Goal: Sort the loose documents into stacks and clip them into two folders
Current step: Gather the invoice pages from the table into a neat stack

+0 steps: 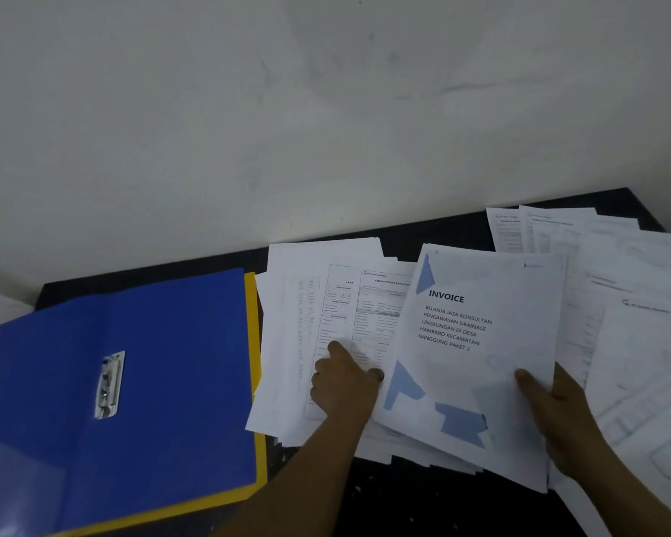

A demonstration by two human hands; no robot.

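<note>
Your right hand grips the white invoice sheet with blue shapes at its near right edge, thumb on top. Your left hand rests on a white printed form just left of it, index finger extended. More loose white sheets spread far right. At left, an open blue card folder with a metal clip lies on a yellow folder, on the black table.

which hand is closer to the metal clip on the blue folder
Left. The left hand rests on the printed forms, right of the metal clip; the right hand grips the invoice sheet farther right.
</note>
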